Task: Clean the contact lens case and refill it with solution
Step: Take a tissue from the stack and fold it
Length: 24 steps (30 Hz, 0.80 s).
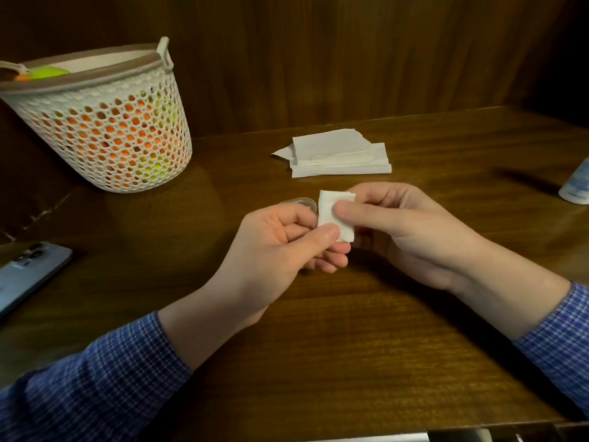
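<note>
- The case [299, 204] sits in the left hand [280, 240], mostly hidden behind its fingers; only a clear curved edge shows above the knuckles.
- A folded tissue [336, 215] lies against the case, on the side facing the right hand [398, 228]. It looks pressed there to wipe or dry the case, so I judge this to be the cleaning step, with refilling not yet begun.
- Left hand: fingers curled round the case, thumb tip on the tissue's lower corner, steadying both. Its wrist is raised off the table [350, 330], palm turned inward.
- Right hand: thumb and curled fingers pinch the tissue from the opposite side, thumb lying flat across its front. The forearm comes in low from the right.
- Beyond both hands lies a stack of tissues [338, 154], close enough for a fresh one.
- Far to the right of the right hand, at the frame edge, is what seems to be the solution bottle [577, 186].
- Beyond and left of the left hand is a basket [105, 129]; nearer and left, a phone [28, 269].
</note>
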Available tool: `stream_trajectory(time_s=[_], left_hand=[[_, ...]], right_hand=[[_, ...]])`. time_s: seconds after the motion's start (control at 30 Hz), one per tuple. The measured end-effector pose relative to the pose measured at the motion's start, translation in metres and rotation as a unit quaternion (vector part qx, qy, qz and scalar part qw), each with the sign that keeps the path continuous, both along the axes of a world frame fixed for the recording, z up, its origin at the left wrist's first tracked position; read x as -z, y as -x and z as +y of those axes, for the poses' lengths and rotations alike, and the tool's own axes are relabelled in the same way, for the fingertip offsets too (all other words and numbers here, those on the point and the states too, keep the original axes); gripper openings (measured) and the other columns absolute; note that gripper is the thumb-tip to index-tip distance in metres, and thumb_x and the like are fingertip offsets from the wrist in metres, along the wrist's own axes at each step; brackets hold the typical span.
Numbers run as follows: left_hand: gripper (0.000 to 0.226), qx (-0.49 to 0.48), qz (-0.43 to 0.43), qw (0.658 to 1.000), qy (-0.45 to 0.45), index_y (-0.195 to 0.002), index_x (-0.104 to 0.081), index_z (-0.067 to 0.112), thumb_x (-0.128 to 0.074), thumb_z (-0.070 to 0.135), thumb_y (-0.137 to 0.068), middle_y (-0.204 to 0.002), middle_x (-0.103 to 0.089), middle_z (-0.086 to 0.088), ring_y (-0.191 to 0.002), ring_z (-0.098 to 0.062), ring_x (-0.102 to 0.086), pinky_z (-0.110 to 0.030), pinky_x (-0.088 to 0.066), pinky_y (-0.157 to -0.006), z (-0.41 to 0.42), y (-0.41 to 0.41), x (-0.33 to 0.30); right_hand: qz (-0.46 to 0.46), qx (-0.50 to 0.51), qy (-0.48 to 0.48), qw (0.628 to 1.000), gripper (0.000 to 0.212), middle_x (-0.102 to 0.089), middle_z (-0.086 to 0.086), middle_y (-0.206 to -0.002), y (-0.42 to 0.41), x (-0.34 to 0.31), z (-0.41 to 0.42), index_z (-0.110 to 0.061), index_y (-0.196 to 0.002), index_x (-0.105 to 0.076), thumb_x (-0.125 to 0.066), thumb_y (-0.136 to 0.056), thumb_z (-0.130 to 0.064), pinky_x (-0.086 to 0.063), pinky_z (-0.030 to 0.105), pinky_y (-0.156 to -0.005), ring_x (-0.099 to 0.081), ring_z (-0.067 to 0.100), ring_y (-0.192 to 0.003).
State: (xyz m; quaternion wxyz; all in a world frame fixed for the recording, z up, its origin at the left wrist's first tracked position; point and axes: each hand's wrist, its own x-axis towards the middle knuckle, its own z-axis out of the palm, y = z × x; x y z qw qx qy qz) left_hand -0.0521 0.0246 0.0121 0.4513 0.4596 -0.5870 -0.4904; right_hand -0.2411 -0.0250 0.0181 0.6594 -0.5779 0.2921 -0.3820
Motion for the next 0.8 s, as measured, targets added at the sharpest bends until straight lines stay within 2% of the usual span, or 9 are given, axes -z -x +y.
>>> stream_trajectory(time_s=[0.07,0.1,0.17,0.23,0.3,0.37,0.43,0.63,0.8], left_hand=[[0.015,-0.002,-0.015,1.000,0.017,-0.097,-0.072,0.007,-0.068,0.018,-0.089,-0.087,-0.080,-0.006,-0.079,-0.020,-0.077,-0.024,-0.061,-0.068,0.000,0.000,-0.001],[0.010,-0.017,-0.053,0.996,0.066,-0.097,-0.073,0.010,-0.067,0.016,-0.092,-0.088,-0.079,-0.003,-0.079,-0.018,-0.077,-0.023,-0.061,-0.067,0.000,-0.002,-0.001],[0.011,-0.064,-0.153,0.966,0.197,-0.100,-0.073,0.015,-0.066,0.018,-0.092,-0.090,-0.076,0.005,-0.078,-0.016,-0.072,-0.020,-0.058,-0.064,-0.001,-0.009,-0.002],[0.017,-0.091,-0.207,0.942,0.247,-0.106,-0.070,0.020,-0.068,0.022,-0.090,-0.091,-0.069,0.008,-0.077,-0.016,-0.065,-0.018,-0.052,-0.059,-0.002,-0.017,-0.001],[0.033,-0.091,-0.268,0.929,0.237,-0.116,-0.066,0.023,-0.070,0.028,-0.084,-0.097,-0.065,0.011,-0.082,-0.013,-0.060,-0.017,-0.049,-0.063,-0.004,-0.023,0.005],[0.047,-0.074,-0.336,0.913,0.220,-0.126,-0.063,0.022,-0.072,0.033,-0.081,-0.104,-0.061,0.012,-0.089,-0.009,-0.058,-0.018,-0.051,-0.071,-0.005,-0.025,0.012],[0.054,-0.059,-0.365,0.906,0.207,-0.131,-0.062,0.021,-0.074,0.033,-0.080,-0.106,-0.058,0.015,-0.094,-0.006,-0.057,-0.021,-0.054,-0.077,-0.007,-0.022,0.017],[0.047,-0.049,-0.388,0.903,0.179,-0.127,-0.066,0.023,-0.078,0.035,-0.083,-0.102,-0.049,0.026,-0.098,0.015,-0.047,0.000,-0.037,-0.078,-0.014,-0.020,0.023],[0.026,-0.042,-0.384,0.909,0.158,-0.111,-0.073,0.032,-0.074,0.039,-0.086,-0.104,-0.053,0.022,-0.098,0.005,-0.048,-0.003,-0.039,-0.075,-0.018,-0.023,0.027]], right_hand=[[-0.001,0.017,0.005,1.000,0.020,-0.066,0.015,-0.086,0.000,-0.001,0.000,-0.001,-0.089,-0.070,-0.072,-0.081,-0.020,-0.052,0.029,-0.072,-0.061,0.021,-0.079],[-0.007,0.033,0.006,0.999,0.022,-0.066,0.015,-0.087,0.001,-0.002,-0.001,0.002,-0.092,-0.067,-0.070,-0.084,-0.018,-0.053,0.030,-0.074,-0.063,0.021,-0.081],[-0.023,0.074,0.010,0.997,0.017,-0.076,0.013,-0.093,0.003,-0.006,-0.004,0.005,-0.102,-0.062,-0.063,-0.095,-0.011,-0.059,0.033,-0.078,-0.073,0.021,-0.087],[0.012,0.126,0.056,0.990,0.012,-0.080,0.009,-0.096,0.008,-0.009,-0.008,0.003,-0.106,-0.058,-0.057,-0.102,-0.009,-0.063,0.030,-0.071,-0.078,0.021,-0.087],[0.103,0.149,0.154,0.971,0.011,-0.080,0.004,-0.092,0.013,-0.008,-0.011,-0.001,-0.105,-0.063,-0.061,-0.101,-0.012,-0.062,0.026,-0.067,-0.078,0.017,-0.081],[0.222,0.138,0.268,0.927,0.006,-0.078,-0.003,-0.087,0.016,-0.002,-0.012,-0.015,-0.101,-0.069,-0.068,-0.097,-0.019,-0.058,0.020,-0.069,-0.074,0.008,-0.080],[0.301,0.113,0.327,0.889,0.007,-0.074,-0.010,-0.087,0.016,0.003,-0.013,-0.024,-0.101,-0.073,-0.069,-0.095,-0.025,-0.055,0.019,-0.073,-0.070,0.005,-0.086],[0.331,0.097,0.319,0.883,0.008,-0.072,-0.014,-0.085,0.011,0.009,-0.018,-0.031,-0.101,-0.074,-0.070,-0.095,-0.028,-0.056,0.024,-0.075,-0.067,0.006,-0.088],[0.329,0.091,0.303,0.890,0.007,-0.071,-0.016,-0.085,0.007,0.011,-0.018,-0.034,-0.095,-0.071,-0.069,-0.093,-0.028,-0.055,0.020,-0.078,-0.066,0.001,-0.091]])
